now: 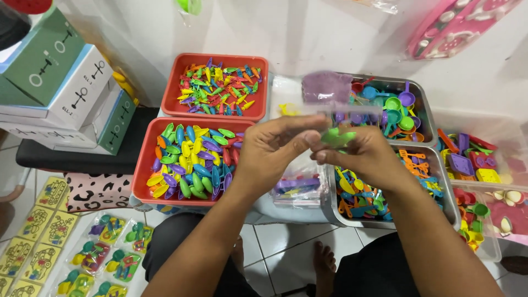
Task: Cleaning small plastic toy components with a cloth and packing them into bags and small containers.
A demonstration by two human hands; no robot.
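My left hand [269,151] and my right hand [366,157] meet in the middle of the view and together hold a clear plastic bag [313,110]. The bag holds a small green plastic toy piece [336,137] near my fingertips and a purple lump at its top. Both hands pinch the bag's plastic. They hover above a pile of filled clear packets [300,190] lying between the trays.
Two red trays of coloured plastic pieces [165,140] [175,82] sit left. Metal trays of toy tools [440,181] and scoops [423,102] sit right. Stacked boxes [60,82] stand far left; packed toy sets [110,253] lie on the tiled floor.
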